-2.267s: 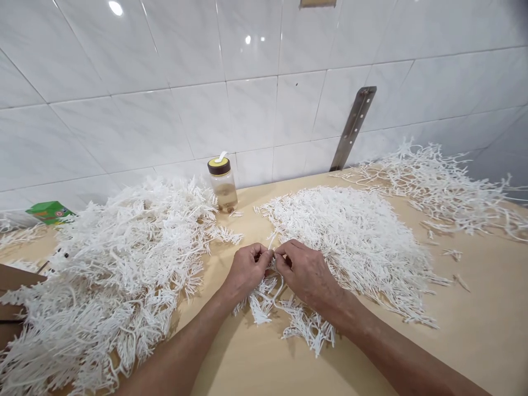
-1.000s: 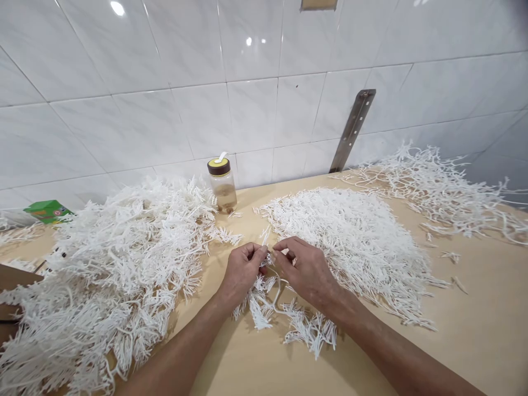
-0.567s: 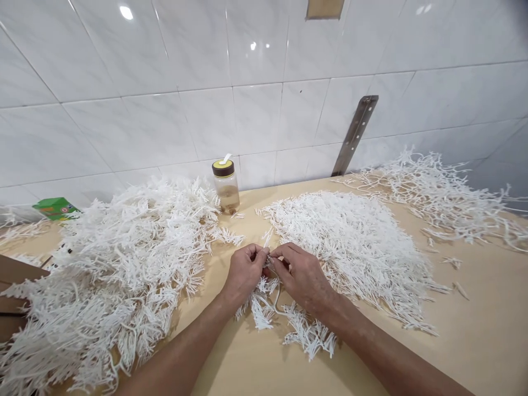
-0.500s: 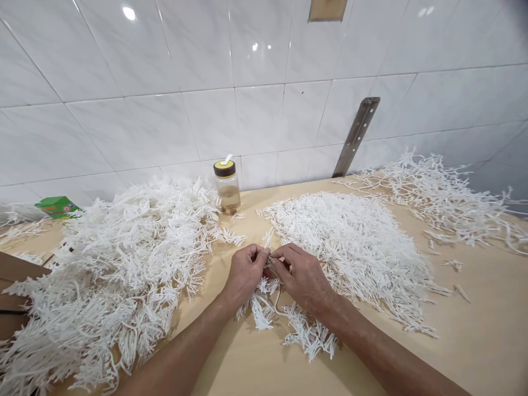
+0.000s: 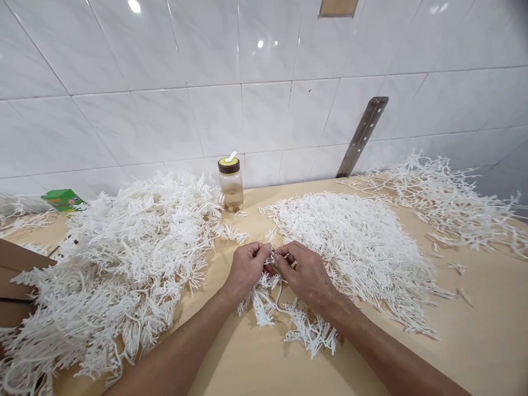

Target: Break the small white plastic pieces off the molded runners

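The near strand cluster (image 5: pixel 312 331) and the right-hand pile (image 5: pixel 355 236) are plain white, while the left-hand pile (image 5: pixel 136 253) and the far strand heap (image 5: pixel 447 203) shade into cream. The table (image 5: pixel 482 335) is pale tan, the wall tiles (image 5: pixel 212 47) white with faint grey veining, and the slanted bar (image 5: pixel 363 136) dark grey-brown dotted with light spots. A clear bottle (image 5: pixel 231 187) shows pale amber liquid (image 5: pixel 233 196) under a dark brown lid (image 5: pixel 229 168) with a yellow top (image 5: pixel 226 161) and white strap (image 5: pixel 232 156), the carton (image 5: pixel 61 200) is green with an orange patch and a red-and-white round mark, and the box (image 5: pixel 16 275) brown with a dark line.
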